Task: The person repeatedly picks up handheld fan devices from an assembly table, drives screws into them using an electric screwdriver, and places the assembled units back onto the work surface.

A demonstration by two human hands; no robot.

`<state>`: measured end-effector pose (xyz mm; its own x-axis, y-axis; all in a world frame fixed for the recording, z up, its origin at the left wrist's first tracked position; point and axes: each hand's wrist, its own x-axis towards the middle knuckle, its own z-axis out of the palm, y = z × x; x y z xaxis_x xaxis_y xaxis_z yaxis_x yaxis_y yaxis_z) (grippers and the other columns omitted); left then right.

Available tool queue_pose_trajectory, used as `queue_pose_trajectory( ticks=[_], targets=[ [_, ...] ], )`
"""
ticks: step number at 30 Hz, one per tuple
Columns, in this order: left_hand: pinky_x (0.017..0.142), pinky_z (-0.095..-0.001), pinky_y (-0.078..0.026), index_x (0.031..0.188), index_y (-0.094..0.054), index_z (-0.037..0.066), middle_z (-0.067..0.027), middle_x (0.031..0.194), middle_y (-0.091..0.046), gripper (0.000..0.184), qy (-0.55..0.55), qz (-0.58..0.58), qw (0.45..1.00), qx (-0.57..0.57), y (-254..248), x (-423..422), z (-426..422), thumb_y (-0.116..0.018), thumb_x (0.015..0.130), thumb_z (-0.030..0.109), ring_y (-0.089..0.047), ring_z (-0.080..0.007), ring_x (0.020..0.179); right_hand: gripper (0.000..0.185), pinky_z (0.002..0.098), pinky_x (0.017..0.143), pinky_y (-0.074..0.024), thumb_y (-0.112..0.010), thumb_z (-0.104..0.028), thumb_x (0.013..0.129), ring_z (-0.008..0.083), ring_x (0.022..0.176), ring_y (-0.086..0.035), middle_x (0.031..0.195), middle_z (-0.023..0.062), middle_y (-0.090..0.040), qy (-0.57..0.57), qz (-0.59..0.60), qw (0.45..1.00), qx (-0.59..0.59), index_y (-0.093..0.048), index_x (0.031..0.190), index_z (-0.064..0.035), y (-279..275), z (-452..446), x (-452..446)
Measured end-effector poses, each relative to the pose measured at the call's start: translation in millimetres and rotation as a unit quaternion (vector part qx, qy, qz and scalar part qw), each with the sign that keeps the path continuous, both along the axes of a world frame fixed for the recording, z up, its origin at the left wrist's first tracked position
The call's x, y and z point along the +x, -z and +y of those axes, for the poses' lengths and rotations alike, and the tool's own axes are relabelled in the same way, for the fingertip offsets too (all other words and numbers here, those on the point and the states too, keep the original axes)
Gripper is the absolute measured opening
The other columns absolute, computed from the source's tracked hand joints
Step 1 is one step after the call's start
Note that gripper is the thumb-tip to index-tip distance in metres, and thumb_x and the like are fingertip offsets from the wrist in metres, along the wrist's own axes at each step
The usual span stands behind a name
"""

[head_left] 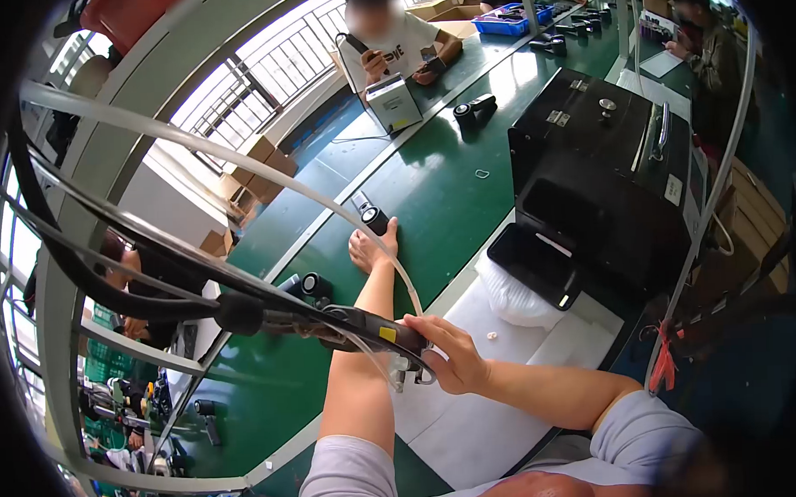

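My left hand [369,248] reaches forward over the green bench, its fingers wrapped round a black handheld device with a round, lens-like head [375,219]. Closer to me, my right hand [457,355] is closed about the end of a hanging black tool with a yellow label [386,334]. Part of its grip is hidden by the tool, whose kind I cannot make out. The tool crosses over my left forearm. Just left of that forearm, another black round-headed device [314,285] rests on the bench.
A black metal box [601,171] stands right, with a black tray [533,266] and white bag [516,307] beside it. Across the bench [449,190], a person [399,38] sits behind a small white box [394,104]. A pale hose [237,158] and dark cable cross the left side.
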<state>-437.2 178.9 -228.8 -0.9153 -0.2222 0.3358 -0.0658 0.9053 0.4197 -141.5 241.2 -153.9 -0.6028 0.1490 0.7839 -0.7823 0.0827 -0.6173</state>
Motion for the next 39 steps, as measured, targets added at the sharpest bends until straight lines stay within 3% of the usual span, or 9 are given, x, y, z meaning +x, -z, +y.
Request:
queue_pose_trajectory(
  ticks=[9, 13, 19, 23, 27, 29, 33, 36, 39],
  targets=[
    [0.087, -0.0392, -0.047, 0.105, -0.059, -0.001, -0.0183, 0.112, -0.059, 0.061, 0.080, 0.133, 0.955, 0.252, 13.4, 31.1, -42.8, -0.082, 0.067, 0.041, -0.060, -0.0292, 0.099, 0.045, 0.0386, 0.086, -0.0510, -0.049, -0.002, 0.090, 0.0364, 0.098, -0.063, 0.115, 0.0238, -0.060, 0.008, -0.011, 1.000, -0.004, -0.046, 0.135, 0.0073, 0.4, -4.1, 3.0],
    [0.080, -0.0321, -0.047, 0.102, -0.058, 0.004, -0.0067, 0.099, -0.058, 0.043, 0.182, 0.112, 0.779, 0.590, -13.5, 107.1, -67.6, -0.075, 0.077, 0.034, -0.057, -0.0166, 0.087, 0.044, 0.0359, 0.084, -0.0511, -0.049, -0.002, 0.091, 0.0336, 0.095, -0.064, 0.113, 0.0229, -0.061, 0.039, 0.024, 0.999, -0.011, -0.047, 0.133, 0.0081, 1.6, -8.3, -0.3],
    [0.089, -0.0431, -0.042, 0.109, -0.058, 0.018, -0.0031, 0.101, -0.061, 0.048, 0.091, -0.046, 0.541, 0.835, -81.1, 215.7, -126.2, -0.063, 0.083, 0.058, -0.056, -0.0194, 0.099, 0.043, 0.0325, 0.079, -0.0518, -0.048, 0.001, 0.090, 0.0287, 0.089, -0.066, 0.110, 0.0211, -0.062, 0.029, 0.013, 1.000, -0.001, -0.049, 0.132, 0.0078, -1.7, -8.2, 5.3],
    [0.079, -0.0415, -0.046, 0.109, -0.058, 0.016, -0.0027, 0.095, -0.060, 0.045, 0.089, -0.174, 0.475, 0.858, -89.1, 285.8, -148.0, -0.065, 0.084, 0.053, -0.058, -0.0195, 0.083, 0.035, 0.0313, 0.072, -0.0502, -0.055, -0.006, 0.089, 0.0229, 0.079, -0.062, 0.099, 0.0175, -0.063, 0.011, -0.023, 0.998, -0.050, -0.055, 0.122, 0.0081, 0.5, -11.4, 8.9],
    [0.074, -0.0410, -0.051, 0.121, -0.054, 0.010, -0.0054, 0.090, -0.058, 0.036, 0.059, -0.265, 0.494, 0.826, -73.0, 343.9, -148.4, -0.062, 0.086, 0.010, -0.059, -0.0192, 0.079, 0.028, 0.0291, 0.068, -0.0496, -0.067, -0.007, 0.083, 0.0186, 0.077, -0.062, 0.089, 0.0118, -0.065, 0.029, -0.010, 0.998, 0.053, -0.058, 0.107, 0.0061, -49.3, 3.2, 27.8],
    [0.074, -0.0408, -0.052, 0.125, -0.051, 0.006, -0.0075, 0.093, -0.057, 0.042, 0.061, -0.289, 0.495, 0.817, -64.3, 366.2, -144.6, -0.061, 0.085, 0.005, -0.059, -0.0189, 0.081, 0.027, 0.0250, 0.066, -0.0492, -0.069, 0.001, 0.079, 0.0116, 0.072, -0.062, 0.083, 0.0059, -0.065, -0.143, -0.242, 0.956, -0.087, -0.060, 0.104, 0.0037, -94.6, -4.7, 58.1],
    [0.077, -0.0364, -0.055, 0.124, -0.050, 0.003, -0.0108, 0.097, -0.059, 0.039, 0.108, -0.250, 0.541, 0.796, -51.4, 386.1, -135.4, -0.062, 0.087, 0.003, -0.061, -0.0185, 0.082, 0.019, 0.0207, 0.044, -0.0369, -0.065, 0.006, 0.079, 0.0059, 0.049, -0.050, 0.062, 0.0002, -0.054, -0.112, -0.319, 0.935, -0.104, -0.059, 0.096, -0.0016, -104.1, -10.2, 80.1],
    [0.077, -0.0350, -0.055, 0.124, -0.049, 0.002, -0.0101, 0.097, -0.060, 0.039, 0.146, -0.212, 0.563, 0.786, -45.9, 387.2, -134.6, -0.062, 0.088, 0.003, -0.062, -0.0175, 0.082, 0.018, 0.0244, 0.046, -0.0360, -0.061, -0.017, 0.094, 0.0098, 0.050, -0.040, 0.065, -0.0009, -0.043, -0.280, -0.170, 0.936, -0.128, -0.050, 0.104, -0.0058, -112.9, -7.4, 84.0],
    [0.079, -0.0341, -0.055, 0.128, -0.047, 0.002, -0.0102, 0.100, -0.061, 0.041, 0.168, -0.202, 0.595, 0.759, -42.2, 387.8, -134.1, -0.060, 0.089, 0.001, -0.062, -0.0169, 0.087, 0.035, 0.0238, 0.051, -0.0414, -0.059, -0.037, 0.096, 0.0087, 0.052, -0.047, 0.065, -0.0028, -0.049, -0.220, -0.071, 0.957, -0.173, -0.048, 0.112, -0.0084, -121.3, -17.8, 92.2]
  ],
)
